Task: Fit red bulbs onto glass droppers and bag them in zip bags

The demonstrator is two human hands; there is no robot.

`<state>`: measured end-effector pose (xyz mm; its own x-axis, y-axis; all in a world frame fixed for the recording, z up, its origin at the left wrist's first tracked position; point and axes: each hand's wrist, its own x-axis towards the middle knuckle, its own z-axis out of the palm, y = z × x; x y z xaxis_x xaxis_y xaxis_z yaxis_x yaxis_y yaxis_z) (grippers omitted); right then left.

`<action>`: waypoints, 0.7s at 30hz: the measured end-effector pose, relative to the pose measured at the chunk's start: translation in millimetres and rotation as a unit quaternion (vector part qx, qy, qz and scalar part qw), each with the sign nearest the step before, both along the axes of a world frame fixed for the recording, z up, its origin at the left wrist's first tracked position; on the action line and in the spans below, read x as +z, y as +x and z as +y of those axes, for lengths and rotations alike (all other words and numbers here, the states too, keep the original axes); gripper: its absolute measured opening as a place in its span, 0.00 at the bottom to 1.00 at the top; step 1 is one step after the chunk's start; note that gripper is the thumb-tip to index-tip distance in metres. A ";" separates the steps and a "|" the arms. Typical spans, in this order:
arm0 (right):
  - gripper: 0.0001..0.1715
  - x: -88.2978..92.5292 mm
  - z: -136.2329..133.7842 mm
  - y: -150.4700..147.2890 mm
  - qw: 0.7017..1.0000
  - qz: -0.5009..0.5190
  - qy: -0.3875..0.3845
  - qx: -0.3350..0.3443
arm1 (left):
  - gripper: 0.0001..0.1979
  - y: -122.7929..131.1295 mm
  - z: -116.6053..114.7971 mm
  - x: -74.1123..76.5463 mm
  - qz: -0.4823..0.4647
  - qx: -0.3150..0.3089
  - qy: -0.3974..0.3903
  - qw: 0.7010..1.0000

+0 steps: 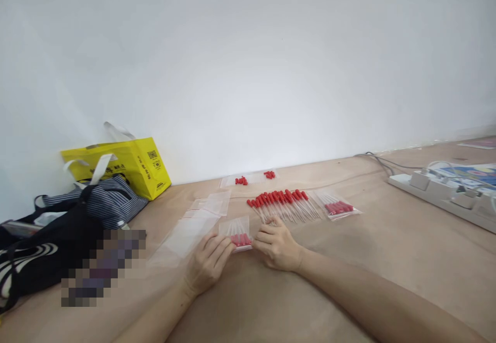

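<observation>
A small clear zip bag [237, 226] with several red-bulbed droppers inside lies on the table in front of me. My left hand [211, 260] is closed on the bag's near left corner. Opposite it, my right hand [278, 245] grips the near right corner, its fingers curled. The red bulbs in the bag face me and the thin clear stems point away. Just beyond my right hand, a row of loose droppers [281, 202] lies with red bulbs toward the wall. Flat, clear zip bags [194, 227] overlap one another left of my left hand.
A filled bag of droppers [338, 206] lies right of the row. Another packet with red bulbs [251, 178] sits near the wall. At left are a yellow bag [127, 167], a striped bag [112, 203] and a black bag [50, 255]. A power strip [437, 198] with cables stands at right.
</observation>
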<state>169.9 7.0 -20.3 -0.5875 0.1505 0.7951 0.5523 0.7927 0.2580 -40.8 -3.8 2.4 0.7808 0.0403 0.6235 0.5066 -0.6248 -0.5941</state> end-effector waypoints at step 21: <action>0.10 -9.4 4.1 4.0 0.997 0.013 -0.070 0.013 | 0.11 -11.9 -14.2 6.1 -0.079 0.008 -0.151 0.985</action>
